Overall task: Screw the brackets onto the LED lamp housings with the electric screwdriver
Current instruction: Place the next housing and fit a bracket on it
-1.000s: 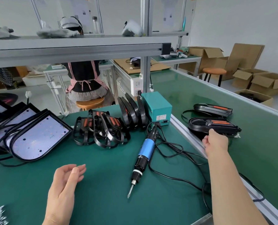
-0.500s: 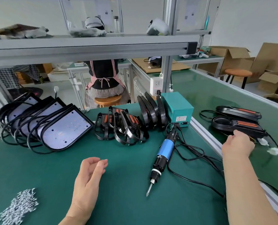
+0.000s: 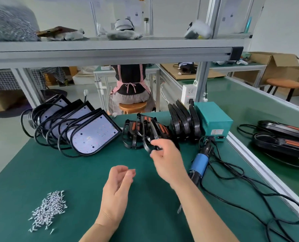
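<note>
Several LED lamp housings [image 3: 94, 133] with white boards and black cords lean in a row at the table's left. A heap of black brackets [image 3: 136, 131] with orange parts lies in the middle. My right hand [image 3: 167, 159] reaches into that heap, and its thumb and fingers pinch the near edge of one black bracket [image 3: 147, 145]. My left hand [image 3: 117, 187] hovers over the green mat, fingers loosely curled and holding nothing. The blue electric screwdriver [image 3: 200, 162] lies just right of my right wrist, its tip hidden behind my forearm. A pile of silver screws [image 3: 49, 208] sits near left.
A teal power box [image 3: 213, 119] stands behind the screwdriver, with more black parts [image 3: 183, 119] stacked upright against it. Black cables [image 3: 232, 180] loop across the mat's right side. Lamps [image 3: 283, 137] lie on the green belt beyond the aluminium rail. A person sits on a stool [image 3: 133, 106] behind the table.
My right hand left the lamps on the belt and swung left to the bracket heap, taking hold of one. The view turned left. My left hand barely moved.
</note>
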